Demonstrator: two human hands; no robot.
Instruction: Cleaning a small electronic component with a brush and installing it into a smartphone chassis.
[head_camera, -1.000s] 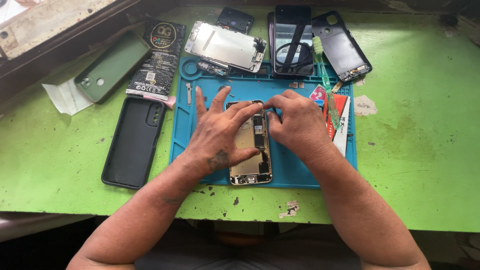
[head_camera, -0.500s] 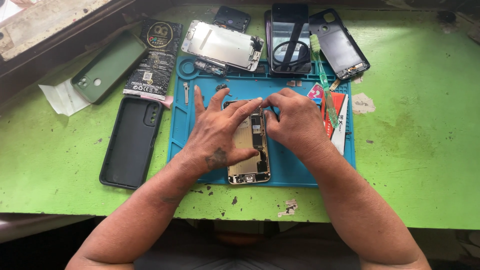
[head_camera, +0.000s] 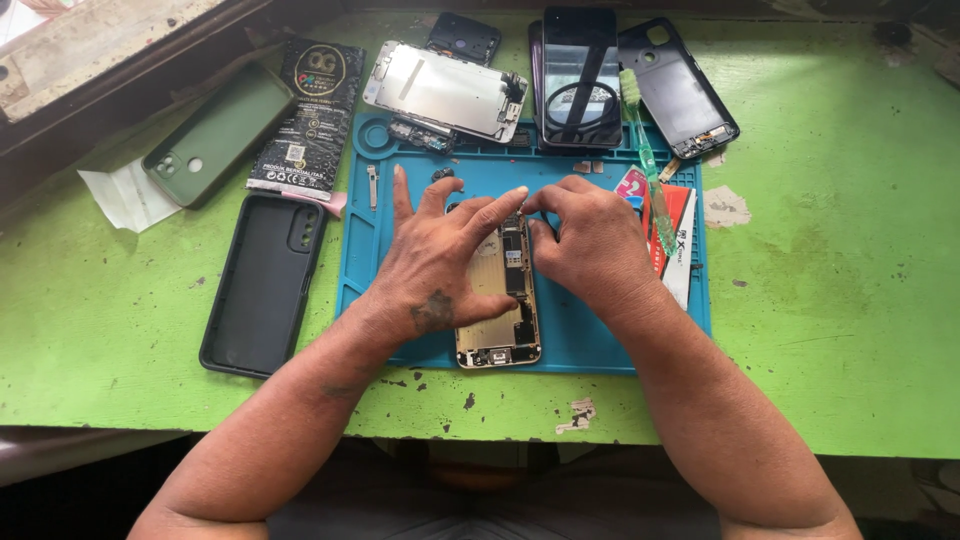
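Gold-edged opened phone (head_camera: 505, 300) lies at the centre of the frame on a blue mat (head_camera: 600, 340), its boards and parts bare. The left hand (head_camera: 435, 265) presses flat on it, fingers spread. The right hand (head_camera: 590, 240) pinches at the phone's upper end; what it pinches is hidden. A black case (head_camera: 262, 283) lies left of the mat.

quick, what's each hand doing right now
Left hand: open, pressing flat on the opened phone.
Right hand: fingertips pinched at the phone's top edge; what they grip cannot be told.
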